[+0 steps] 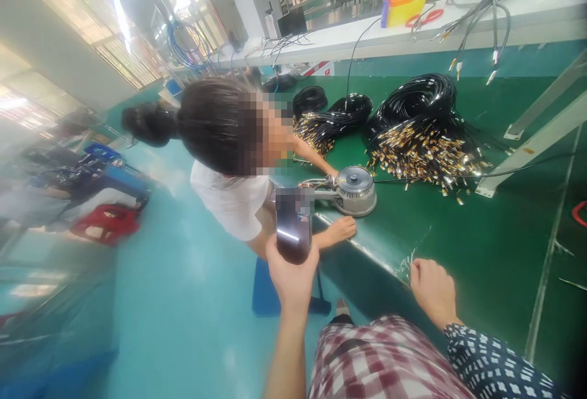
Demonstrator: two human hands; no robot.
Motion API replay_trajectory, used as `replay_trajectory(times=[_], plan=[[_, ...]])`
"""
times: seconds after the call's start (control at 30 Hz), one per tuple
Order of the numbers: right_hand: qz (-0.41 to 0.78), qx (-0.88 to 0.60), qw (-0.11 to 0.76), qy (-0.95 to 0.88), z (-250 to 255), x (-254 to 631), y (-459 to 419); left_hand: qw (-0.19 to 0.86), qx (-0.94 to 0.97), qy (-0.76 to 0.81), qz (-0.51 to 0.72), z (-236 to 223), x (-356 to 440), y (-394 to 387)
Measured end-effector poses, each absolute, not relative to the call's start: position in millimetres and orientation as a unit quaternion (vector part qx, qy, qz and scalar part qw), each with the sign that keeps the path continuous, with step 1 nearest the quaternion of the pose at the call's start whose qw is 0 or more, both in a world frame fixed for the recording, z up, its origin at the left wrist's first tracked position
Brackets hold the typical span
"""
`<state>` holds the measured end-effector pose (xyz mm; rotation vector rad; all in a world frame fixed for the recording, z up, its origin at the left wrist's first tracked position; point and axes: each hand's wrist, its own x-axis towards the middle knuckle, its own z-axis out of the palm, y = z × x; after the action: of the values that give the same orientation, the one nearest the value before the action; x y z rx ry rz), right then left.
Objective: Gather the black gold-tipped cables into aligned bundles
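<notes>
My left hand [293, 277] is closed round a dark smartphone [293, 231], held upright in front of me with its screen towards me. My right hand [433, 289] lies curled on the front edge of the green-topped bench [403, 228]; its palm side is hidden. Thin whitish scraps [407, 259] lie beside its thumb. Beyond the phone, a co-worker [233, 197] in a white top leans at the bench. Their hands are by a round grey machine [355, 194] with a disc-shaped top.
Coiled black cables [417, 106] with brass-coloured ends lie behind the machine, with smaller bundles [346, 109] to their left. A white shelf [348, 51] carries a yellow bin [403, 9] and loose cables. A white metal bracket [527, 148] stands at the right. A blue stool [266, 292] is below.
</notes>
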<state>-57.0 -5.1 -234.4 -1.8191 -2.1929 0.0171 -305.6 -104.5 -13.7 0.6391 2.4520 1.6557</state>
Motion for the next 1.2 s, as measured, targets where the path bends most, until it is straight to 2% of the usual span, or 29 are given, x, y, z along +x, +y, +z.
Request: replay_trajectory(times=[1.2], plan=[[0.005,-0.631,0.141,-0.763,-237,-56,-4,0.029,0.269,0.814,0.514,-36,-313,-109]])
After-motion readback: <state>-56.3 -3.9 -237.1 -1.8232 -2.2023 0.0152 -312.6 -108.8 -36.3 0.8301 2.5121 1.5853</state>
